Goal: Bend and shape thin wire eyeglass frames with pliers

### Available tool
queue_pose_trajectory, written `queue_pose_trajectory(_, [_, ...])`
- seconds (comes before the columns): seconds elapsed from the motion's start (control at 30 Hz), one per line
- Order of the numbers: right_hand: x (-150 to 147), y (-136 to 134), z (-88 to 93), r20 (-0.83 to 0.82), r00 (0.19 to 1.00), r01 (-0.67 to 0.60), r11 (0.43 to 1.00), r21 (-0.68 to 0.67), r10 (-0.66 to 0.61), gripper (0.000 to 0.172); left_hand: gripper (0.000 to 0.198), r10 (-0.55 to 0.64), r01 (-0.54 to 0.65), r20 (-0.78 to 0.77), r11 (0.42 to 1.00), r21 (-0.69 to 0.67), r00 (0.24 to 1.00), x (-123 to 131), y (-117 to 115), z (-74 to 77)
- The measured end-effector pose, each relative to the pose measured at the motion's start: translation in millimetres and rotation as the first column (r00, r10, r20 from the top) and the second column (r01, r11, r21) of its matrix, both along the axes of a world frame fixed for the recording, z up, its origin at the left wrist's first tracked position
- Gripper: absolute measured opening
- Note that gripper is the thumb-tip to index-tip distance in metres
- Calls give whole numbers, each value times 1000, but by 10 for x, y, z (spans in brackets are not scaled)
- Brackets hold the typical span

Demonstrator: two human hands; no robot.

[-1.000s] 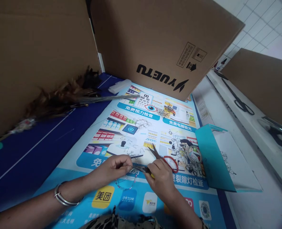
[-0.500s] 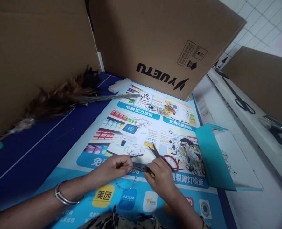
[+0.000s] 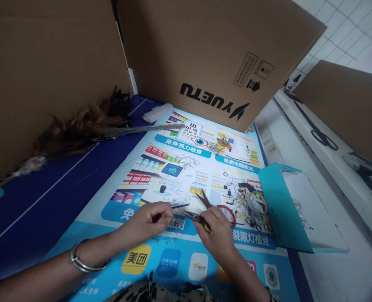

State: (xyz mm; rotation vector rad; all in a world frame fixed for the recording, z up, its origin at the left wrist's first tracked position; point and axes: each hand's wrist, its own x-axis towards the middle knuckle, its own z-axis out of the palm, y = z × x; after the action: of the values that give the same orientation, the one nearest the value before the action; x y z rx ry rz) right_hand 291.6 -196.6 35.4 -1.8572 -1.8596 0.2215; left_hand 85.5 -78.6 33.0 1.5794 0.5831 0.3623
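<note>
My left hand (image 3: 156, 219) is closed in a pinch on a thin beaded strand (image 3: 167, 239), which hangs below its fingers over the printed sheet. Wrapped round the handles of small pliers (image 3: 196, 217), my right hand (image 3: 216, 230) holds their dark jaws pointing left, a short gap from my left fingertips. The jaws look slightly parted. Red-handled scissors (image 3: 226, 213) lie just beyond my right hand, partly hidden by it. To their right is a heap of small wire pieces (image 3: 245, 201) with a round clear ring or roll (image 3: 257, 203) among them.
An open teal box (image 3: 283, 209) with wire pieces inside stands at the right. Large cardboard (image 3: 217, 54) rises behind the sheet. Brown feathers (image 3: 75, 128) and thin metal rods (image 3: 142, 129) lie at the left. Another pair of scissors (image 3: 324, 139) rests on the far-right ledge.
The pliers have moved right, away from my left fingertips, together with my right hand. The beaded strand now hangs in a narrower shape, and my left hand has shifted slightly.
</note>
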Motion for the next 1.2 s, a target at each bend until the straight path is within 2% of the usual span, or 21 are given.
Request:
queue_pose_trajectory(0.27, [-112,-27,46,118,993,-13,999,-40,17,8,13,49,-40,-44,979,199,998,11,-23,-17])
queue_pose_trajectory(0.47, [-132,-37,35,128,992,13,999,-40,-8,8,15,46,-33,-46,966,256,998,12,-31,-36])
queue_pose_trajectory(0.8, [-150,-40,1,94,996,6,1000,9,-7,11,14,39,-35,-32,990,137,999,28,-58,-49])
queue_pose_trajectory(1.03, [-149,-31,17,135,991,-9,1000,-17,11,10,11,37,-36,-39,999,39,999,39,-44,-67])
queue_pose_trajectory(1.2, [-148,-29,27,186,982,-13,999,-42,21,12,10,27,-26,-41,999,32,999,39,-47,-76])
